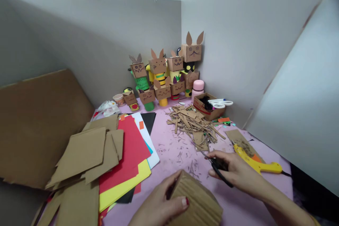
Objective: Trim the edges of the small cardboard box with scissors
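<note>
My left hand [161,203] grips a small brown cardboard box [197,201] at the near edge of the view, its thumb across the near face. To the right, my right hand [230,169] is closed around black-handled scissors [219,172], whose blades point away toward the scraps. The scissors are apart from the box. A heap of cut cardboard strips [189,120] lies beyond the blades. Near my right hand, a yellow glue gun [259,164] rests with its tip on a piece of cardboard [238,139].
Cardboard sheets [82,148] and red paper [132,141] are stacked at left, beside a big cardboard panel [42,127]. Several box-headed animal figures [159,65] stand at the back. A pink flask [198,88] and a box [212,114] holding white scissors [221,103] stand right of them.
</note>
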Demonstrator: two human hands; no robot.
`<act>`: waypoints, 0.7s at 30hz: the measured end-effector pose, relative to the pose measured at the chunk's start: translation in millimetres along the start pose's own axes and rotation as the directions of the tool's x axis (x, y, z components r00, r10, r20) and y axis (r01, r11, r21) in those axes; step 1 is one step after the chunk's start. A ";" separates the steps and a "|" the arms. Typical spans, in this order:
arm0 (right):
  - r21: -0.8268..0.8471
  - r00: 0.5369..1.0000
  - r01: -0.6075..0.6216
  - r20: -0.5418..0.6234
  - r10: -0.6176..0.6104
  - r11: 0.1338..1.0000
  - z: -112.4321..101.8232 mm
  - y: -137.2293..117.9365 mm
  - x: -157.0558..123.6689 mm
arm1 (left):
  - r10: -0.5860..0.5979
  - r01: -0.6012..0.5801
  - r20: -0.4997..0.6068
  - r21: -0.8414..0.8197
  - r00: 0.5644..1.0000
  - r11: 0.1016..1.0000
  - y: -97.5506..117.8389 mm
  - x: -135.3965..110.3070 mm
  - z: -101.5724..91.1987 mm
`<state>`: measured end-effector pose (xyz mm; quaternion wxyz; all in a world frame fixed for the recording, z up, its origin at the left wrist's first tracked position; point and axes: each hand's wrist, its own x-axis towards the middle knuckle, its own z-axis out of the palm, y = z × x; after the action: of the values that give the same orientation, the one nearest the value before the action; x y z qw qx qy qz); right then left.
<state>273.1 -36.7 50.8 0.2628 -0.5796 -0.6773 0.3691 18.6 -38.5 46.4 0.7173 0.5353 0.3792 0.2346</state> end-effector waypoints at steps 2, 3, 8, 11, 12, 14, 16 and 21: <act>0.265 1.000 -0.021 0.009 0.019 0.964 13.1 9.1 1.0 | 0.030 -0.023 -0.152 0.044 0.988 0.999 -2.3 2.2 -0.1; 0.365 1.000 -0.020 -0.001 0.022 0.931 20.8 11.9 1.1 | 0.061 -0.047 -0.232 0.065 0.971 0.997 -3.4 3.5 -0.4; 0.697 0.986 0.157 -0.073 -0.149 0.700 55.3 6.6 5.6 | 0.210 -0.192 -0.323 0.087 0.923 0.977 -8.2 6.7 -3.9; 0.780 0.978 0.167 -0.054 -0.201 0.603 66.1 -1.6 8.7 | 0.284 -0.250 -0.282 0.152 0.916 0.956 -12.6 6.4 -5.5; 0.782 0.976 0.178 -0.062 -0.210 0.598 68.6 -2.5 8.9 | 0.302 -0.264 -0.283 0.166 0.910 0.950 -14.4 6.2 -5.6; 0.751 0.969 0.224 -0.102 -0.227 0.621 73.2 -0.4 7.5 | 0.319 -0.283 -0.298 0.160 0.899 0.946 -18.0 5.6 -5.3; 0.688 0.959 0.274 -0.139 -0.248 0.672 76.8 5.2 4.6 | 0.341 -0.290 -0.317 0.197 0.885 0.937 -20.2 4.3 -4.6; 0.477 0.917 0.399 -0.209 -0.340 0.783 76.5 16.6 -2.1 | 0.403 -0.271 -0.277 0.411 0.872 0.870 -18.0 0.4 -7.7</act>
<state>223.3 -52.8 -7.5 0.5111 -0.3647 -0.6396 0.4436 11.5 -39.4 28.1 0.4740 0.6647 0.4373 0.3772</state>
